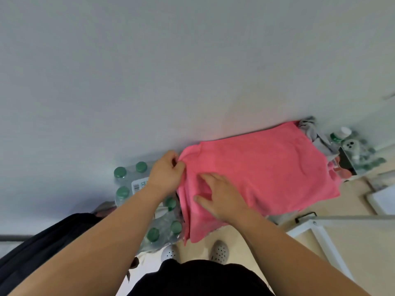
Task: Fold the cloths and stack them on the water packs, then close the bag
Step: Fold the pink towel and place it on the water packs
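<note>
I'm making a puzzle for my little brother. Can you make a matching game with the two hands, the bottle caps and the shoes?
Things:
1 left hand
2 right hand
3 bottle caps
4 shoes

What fits:
a green
b rests on top of the cloth
c pale grey with little holes
d pinches the cloth's edge

Pairs: 1-d, 2-b, 3-a, 4-c
</note>
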